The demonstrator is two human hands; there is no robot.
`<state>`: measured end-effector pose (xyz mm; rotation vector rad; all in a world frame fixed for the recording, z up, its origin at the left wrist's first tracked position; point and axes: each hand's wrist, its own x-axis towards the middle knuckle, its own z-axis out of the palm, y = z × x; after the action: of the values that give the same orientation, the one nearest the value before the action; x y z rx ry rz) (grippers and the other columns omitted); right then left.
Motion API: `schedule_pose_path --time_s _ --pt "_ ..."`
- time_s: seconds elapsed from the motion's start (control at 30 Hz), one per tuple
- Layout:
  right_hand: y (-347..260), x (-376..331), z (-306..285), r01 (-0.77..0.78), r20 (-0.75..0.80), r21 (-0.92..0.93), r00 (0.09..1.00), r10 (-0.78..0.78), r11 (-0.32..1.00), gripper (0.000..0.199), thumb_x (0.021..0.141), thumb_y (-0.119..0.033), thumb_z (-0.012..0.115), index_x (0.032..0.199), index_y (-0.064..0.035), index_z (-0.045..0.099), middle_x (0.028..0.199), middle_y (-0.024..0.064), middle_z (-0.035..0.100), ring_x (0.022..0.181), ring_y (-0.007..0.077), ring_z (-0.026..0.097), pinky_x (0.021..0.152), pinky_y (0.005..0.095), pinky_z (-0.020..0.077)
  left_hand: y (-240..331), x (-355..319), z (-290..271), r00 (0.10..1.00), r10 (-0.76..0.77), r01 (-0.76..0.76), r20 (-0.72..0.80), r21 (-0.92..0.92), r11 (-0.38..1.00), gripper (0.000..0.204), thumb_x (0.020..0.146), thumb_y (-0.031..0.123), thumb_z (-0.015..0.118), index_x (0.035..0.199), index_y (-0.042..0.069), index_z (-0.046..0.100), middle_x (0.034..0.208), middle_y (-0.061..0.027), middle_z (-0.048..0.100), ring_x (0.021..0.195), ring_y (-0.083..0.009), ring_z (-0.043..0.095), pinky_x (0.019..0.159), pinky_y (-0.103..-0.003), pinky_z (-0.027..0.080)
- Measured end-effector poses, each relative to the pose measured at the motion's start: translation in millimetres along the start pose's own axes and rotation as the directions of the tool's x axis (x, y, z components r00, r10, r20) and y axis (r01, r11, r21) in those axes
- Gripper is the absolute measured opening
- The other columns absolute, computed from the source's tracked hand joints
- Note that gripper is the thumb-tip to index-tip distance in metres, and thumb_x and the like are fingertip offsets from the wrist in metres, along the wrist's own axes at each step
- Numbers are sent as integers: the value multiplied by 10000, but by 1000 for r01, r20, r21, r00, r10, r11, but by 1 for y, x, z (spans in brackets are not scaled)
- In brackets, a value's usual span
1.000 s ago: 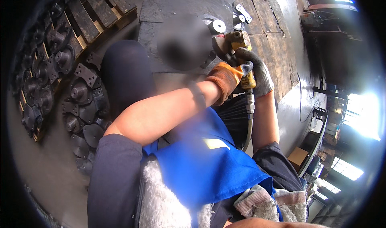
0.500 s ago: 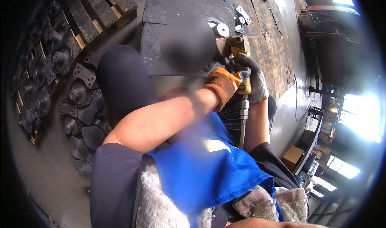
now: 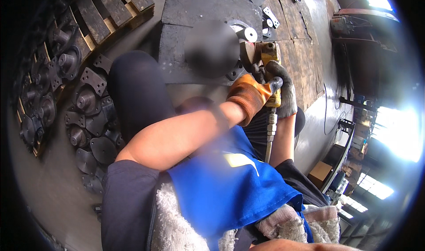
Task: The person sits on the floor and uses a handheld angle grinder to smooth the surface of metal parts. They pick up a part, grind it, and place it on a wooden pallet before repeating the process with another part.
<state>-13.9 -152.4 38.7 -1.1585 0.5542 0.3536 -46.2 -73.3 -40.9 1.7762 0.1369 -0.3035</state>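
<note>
A yellow air grinder [image 3: 270, 52] is held in both hands over the near right edge of the dark work surface. My left hand [image 3: 252, 94], in an orange glove, is closed around its near left side. Wrapped around its right side is my right hand [image 3: 285, 87], in a grey and white glove. A metal fitting and pale air hose [image 3: 271, 136] run from the tool's lower end toward me. Just beyond the tool's head lies a metal part with a bright round end [image 3: 250, 34]. A dark blur hides the middle of the work surface, and the grinder's working face cannot be made out.
Dark metal plates and shafted flanges [image 3: 86, 101] lie on the floor at the left, beside a wooden pallet [image 3: 95, 18] bearing more. Several metal parts [image 3: 271, 17] sit at the far side of the wooden boards [image 3: 301, 60]. A cardboard box [image 3: 320, 173] stands at the right.
The grinder and both hands have shifted slightly right in the picture, and the tool's head has tilted a little. Both hands keep their hold. The whole view has moved slightly too.
</note>
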Motion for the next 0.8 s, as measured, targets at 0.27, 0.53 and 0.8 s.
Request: schedule_pose_path --time_s 0.27,0.53,0.8 --pt "-1 -7 5 79 -93 -104 992 -89 991 182 898 -160 626 1003 -13 649 885 64 663 791 138 634 694 238 497 -18 12 21 946 177 -298 271 515 804 414 926 216 510 1340 222 525 1092 -31 692 1016 -194 655 774 -351 486" --pt "1 4 1 79 -111 -123 989 -93 989 174 890 -123 629 997 9 666 878 74 674 779 147 641 692 250 509 41 -18 -51 876 294 -478 381 619 623 332 909 222 563 1241 211 582 1018 -43 722 909 -208 703 725 -334 522" --pt "6 19 -1 116 -42 -106 992 -121 988 196 874 -118 655 1016 14 679 901 86 685 805 166 652 721 251 516 52 -21 -72 961 126 -240 248 513 824 369 902 249 583 1266 186 561 987 -50 727 892 -226 708 715 -338 530"
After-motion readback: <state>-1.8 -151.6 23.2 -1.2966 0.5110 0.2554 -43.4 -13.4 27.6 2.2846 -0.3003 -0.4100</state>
